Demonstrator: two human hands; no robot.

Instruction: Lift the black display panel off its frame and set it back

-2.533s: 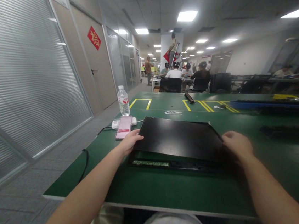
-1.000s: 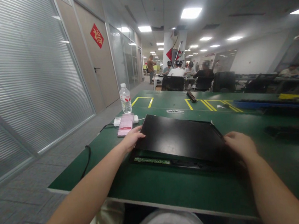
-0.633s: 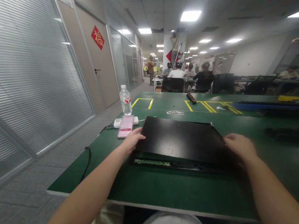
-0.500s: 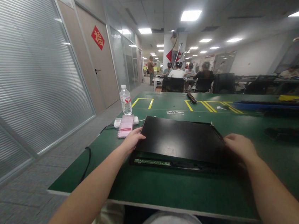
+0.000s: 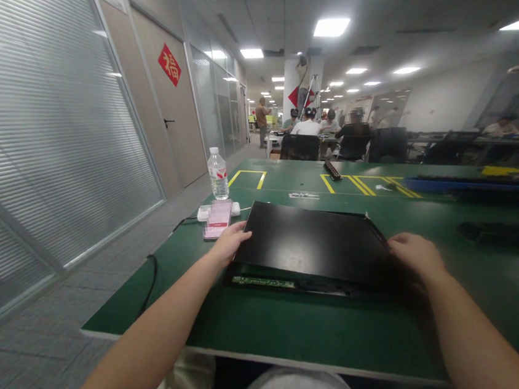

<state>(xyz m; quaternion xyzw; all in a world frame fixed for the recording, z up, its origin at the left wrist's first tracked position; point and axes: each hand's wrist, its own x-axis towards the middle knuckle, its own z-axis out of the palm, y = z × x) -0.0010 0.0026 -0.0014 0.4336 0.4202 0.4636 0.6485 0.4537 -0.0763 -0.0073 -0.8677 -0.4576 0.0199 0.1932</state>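
A flat black panel (image 5: pixel 313 241) lies on the green table (image 5: pixel 302 332), its near edge raised over a black base with a green circuit strip (image 5: pixel 263 282). My left hand (image 5: pixel 230 242) grips the panel's left edge, fingers curled over it. On the right edge my right hand (image 5: pixel 417 255) is closed around the near corner.
A pink phone (image 5: pixel 217 219) on a white charger and a water bottle (image 5: pixel 217 175) stand to the left of the panel. Black and blue bars (image 5: pixel 471 181) lie at the right. Yellow tape lines (image 5: pixel 360 184) mark the far table. Several people sit at desks behind.
Both hands have kept their hold on the panel's edges. The view has shifted slightly; nothing else has moved.
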